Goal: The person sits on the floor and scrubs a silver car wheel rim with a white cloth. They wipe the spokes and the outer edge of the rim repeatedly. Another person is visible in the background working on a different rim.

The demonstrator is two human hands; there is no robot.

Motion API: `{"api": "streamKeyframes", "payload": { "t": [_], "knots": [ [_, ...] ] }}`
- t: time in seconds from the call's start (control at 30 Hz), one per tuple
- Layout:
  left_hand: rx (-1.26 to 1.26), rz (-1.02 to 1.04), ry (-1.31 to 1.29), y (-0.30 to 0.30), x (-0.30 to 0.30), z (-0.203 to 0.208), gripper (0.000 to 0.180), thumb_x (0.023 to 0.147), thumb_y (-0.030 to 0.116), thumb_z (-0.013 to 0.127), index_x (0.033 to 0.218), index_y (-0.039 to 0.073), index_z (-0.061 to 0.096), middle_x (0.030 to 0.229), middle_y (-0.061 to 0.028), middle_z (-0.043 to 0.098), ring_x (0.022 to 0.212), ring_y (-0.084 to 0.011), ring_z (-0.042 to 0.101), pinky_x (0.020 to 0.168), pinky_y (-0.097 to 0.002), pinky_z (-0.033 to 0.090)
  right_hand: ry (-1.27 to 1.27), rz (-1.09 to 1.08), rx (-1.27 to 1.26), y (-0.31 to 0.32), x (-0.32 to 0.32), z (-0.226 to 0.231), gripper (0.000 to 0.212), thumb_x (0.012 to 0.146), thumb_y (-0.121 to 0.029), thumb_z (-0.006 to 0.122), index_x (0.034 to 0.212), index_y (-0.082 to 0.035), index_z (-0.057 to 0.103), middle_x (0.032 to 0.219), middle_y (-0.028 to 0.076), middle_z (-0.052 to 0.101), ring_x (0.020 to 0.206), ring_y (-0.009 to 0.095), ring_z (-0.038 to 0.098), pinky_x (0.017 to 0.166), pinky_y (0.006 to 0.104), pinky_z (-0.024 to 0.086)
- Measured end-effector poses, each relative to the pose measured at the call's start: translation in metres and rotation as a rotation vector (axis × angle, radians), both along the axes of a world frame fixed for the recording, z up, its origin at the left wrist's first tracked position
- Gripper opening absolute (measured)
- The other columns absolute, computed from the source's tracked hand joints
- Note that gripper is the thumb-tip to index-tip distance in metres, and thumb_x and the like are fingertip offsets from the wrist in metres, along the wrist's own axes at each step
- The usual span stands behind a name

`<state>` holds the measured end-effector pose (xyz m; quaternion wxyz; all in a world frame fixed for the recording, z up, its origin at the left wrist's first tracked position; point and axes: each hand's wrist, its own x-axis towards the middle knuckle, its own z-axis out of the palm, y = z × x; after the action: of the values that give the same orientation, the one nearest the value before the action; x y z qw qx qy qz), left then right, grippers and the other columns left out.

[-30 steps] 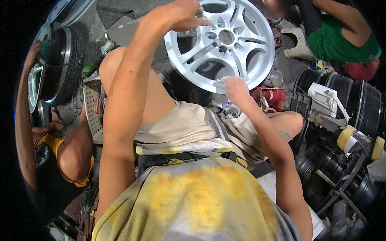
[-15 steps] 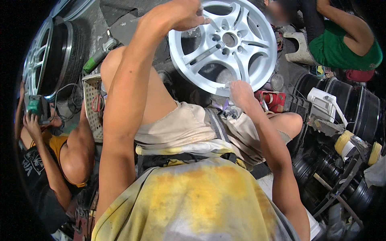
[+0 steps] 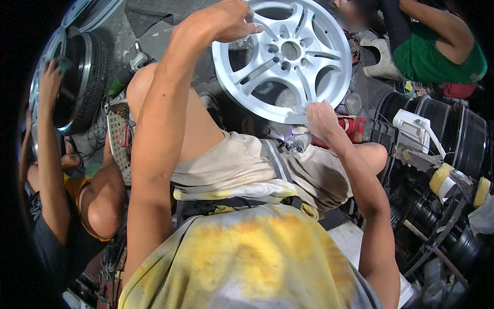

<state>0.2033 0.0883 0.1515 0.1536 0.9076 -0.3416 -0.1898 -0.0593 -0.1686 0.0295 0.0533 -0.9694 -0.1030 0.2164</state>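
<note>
A silver alloy wheel rim (image 3: 247, 100) with several spokes lies face up before my crossed legs. My left hand (image 3: 237, 21) is closed round its upper left edge, thumb over the lip, some fingers hidden. At the near edge, my right hand (image 3: 323, 121) is closed with its fingertips against the lip, beside a dull grey patch. Whatever it pinches there is too small to name. A metal can (image 3: 352, 104) stands just right of that hand. Below the rim, crumpled purple and grey scraps lie by my lap.
An angle grinder (image 3: 123, 74) lies left of my knee, above a perforated basket (image 3: 119, 141) holding red-handled scissors (image 3: 124, 137). One co-worker (image 3: 51, 195) sits at left near a tyre (image 3: 95, 77); another, in green (image 3: 437, 56), is at upper right. Dark wheels (image 3: 447, 126) and a red box (image 3: 356, 129) are right.
My right hand has slid a little to the right along the near lip. The rim has shifted slightly left. The left co-worker's hand with a green tool has risen to another wheel.
</note>
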Motion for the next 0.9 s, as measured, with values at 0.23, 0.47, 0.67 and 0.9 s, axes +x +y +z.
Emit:
{"api": "streamKeyframes", "payload": {
  "t": [0.23, 0.47, 0.67, 0.9],
  "knots": [
    [-0.031, 0.002, 0.0, -0.007, -0.009, 0.01, 0.041, 0.089, 0.04, 0.063, 0.105, 0.003, 0.072, 0.098, -0.0257, 0.07, 0.092, -0.0409, 0.068, 0.08, -0.0475, 0.054, 0.085, -0.197, 0.155, 0.12, 0.074, 0.0, 0.023, 0.071, -0.007, 0.06, 0.091, -0.006, 0.071, 0.087, 0.024, 0.069, 0.085, 0.045, 0.066, 0.079, 0.0509, 0.055],
    [-0.108, -0.042, -0.086, -0.006, 0.004, -0.021, 0.04, 0.088, 0.038, 0.062, 0.102, 0.002, 0.072, 0.095, -0.0267, 0.069, 0.088, -0.0411, 0.068, 0.077, -0.0472, 0.054, -0.035, -0.203, 0.235, 0.111, 0.055, -0.01, 0.016, 0.076, -0.011, 0.061, 0.086, -0.001, 0.07, 0.089, 0.025, 0.069, 0.086, 0.043, 0.067, 0.079, 0.0513, 0.054],
    [-0.012, 0.016, 0.032, 0.001, -0.006, 0.01, 0.04, 0.088, 0.038, 0.062, 0.104, 0.003, 0.072, 0.096, -0.0267, 0.069, 0.091, -0.0407, 0.068, 0.078, -0.0485, 0.054, 0.118, -0.092, 0.221, 0.076, 0.041, -0.008, 0.017, 0.079, -0.008, 0.058, 0.09, -0.003, 0.071, 0.092, 0.022, 0.07, 0.089, 0.042, 0.067, 0.078, 0.0499, 0.055],
    [0.004, -0.061, 0.039, -0.01, -0.01, 0.022, 0.043, 0.09, 0.042, 0.062, 0.109, 0.005, 0.072, 0.101, -0.0265, 0.069, 0.098, -0.0405, 0.068, 0.084, -0.0486, 0.054, -0.203, -0.437, 0.427, 0.17, 0.15, -0.037, 0.015, 0.068, -0.015, 0.069, 0.072, 0.0, 0.068, 0.078, 0.026, 0.068, 0.084, 0.042, 0.07, 0.075, 0.0477, 0.057]
  ]
}}
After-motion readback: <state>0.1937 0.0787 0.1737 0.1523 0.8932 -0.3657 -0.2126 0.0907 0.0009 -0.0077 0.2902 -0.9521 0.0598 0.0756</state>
